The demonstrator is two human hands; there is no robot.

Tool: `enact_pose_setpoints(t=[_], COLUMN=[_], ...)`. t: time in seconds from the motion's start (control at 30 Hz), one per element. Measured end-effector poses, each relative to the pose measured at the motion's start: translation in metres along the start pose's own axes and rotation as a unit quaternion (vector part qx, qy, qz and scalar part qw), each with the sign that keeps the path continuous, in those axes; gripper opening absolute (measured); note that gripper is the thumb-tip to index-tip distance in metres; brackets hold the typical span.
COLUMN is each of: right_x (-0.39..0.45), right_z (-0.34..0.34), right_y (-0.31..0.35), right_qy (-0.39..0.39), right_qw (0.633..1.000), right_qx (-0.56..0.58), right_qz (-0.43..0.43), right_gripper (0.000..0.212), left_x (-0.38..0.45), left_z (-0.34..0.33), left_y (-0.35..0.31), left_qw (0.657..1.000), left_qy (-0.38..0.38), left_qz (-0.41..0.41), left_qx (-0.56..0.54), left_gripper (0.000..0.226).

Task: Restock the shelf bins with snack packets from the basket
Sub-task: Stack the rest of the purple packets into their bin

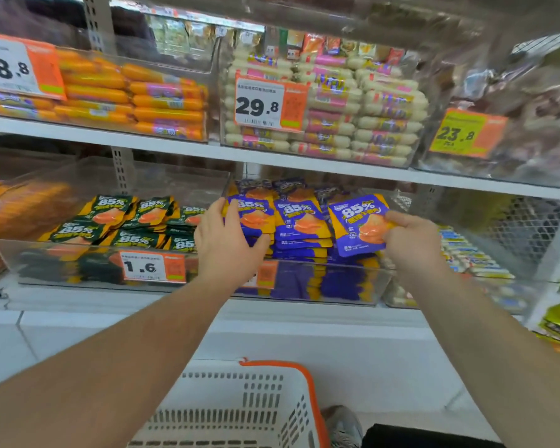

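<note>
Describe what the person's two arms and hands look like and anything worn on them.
Both arms are bare from the bottom edge of the frame up to the hands, with no sleeve showing. The left hand and right hand wear no gloves. No watch, bracelet or ring is visible on either wrist or on the fingers that show. Nothing is marked or taped on them.

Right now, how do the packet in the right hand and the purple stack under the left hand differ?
The held packet is single and tilted, pinched by the right hand; the purple stack lies flat in the clear bin, left hand resting on it with straight fingers. Same purple-and-orange "85%" design.
</note>
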State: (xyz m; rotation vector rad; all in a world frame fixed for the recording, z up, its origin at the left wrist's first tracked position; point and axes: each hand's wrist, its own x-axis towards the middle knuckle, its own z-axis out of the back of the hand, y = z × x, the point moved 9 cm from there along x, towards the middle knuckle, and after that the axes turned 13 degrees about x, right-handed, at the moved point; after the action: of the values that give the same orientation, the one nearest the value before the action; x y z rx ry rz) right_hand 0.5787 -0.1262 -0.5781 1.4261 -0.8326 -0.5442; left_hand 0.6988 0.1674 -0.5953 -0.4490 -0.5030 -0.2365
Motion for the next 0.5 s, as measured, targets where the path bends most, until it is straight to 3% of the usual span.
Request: enact_pose_setpoints(t=[0.2,0.3,0.5], right_x=[0.045,0.043,0.026], right_z=[-0.016,-0.028,-0.032], right_y=[-0.011,-0.014,-0.006], right_qy=[0.003,0.028,0.007], right_qw=[0.999,0.995,0.955], right_qx=[-0.041,-0.093,-0.296], right_qz=[-0.027,-0.038,-0.002], right_gripper=[0.047,0.032,0.032], left_x=[-0.002,-0.005,-0.006], left_z=[-0.027,-0.026,-0.027], left_y=[0.01,0.009,0.01], left_qw=[1.0,1.0,1.0], left_qy=[0.028,0.021,0.022], left_qz=[-0.007,-0.011,-0.013], left_qx=[-0.006,-0.003,-0.001], left_gripper=[0.094,0.095,0.096])
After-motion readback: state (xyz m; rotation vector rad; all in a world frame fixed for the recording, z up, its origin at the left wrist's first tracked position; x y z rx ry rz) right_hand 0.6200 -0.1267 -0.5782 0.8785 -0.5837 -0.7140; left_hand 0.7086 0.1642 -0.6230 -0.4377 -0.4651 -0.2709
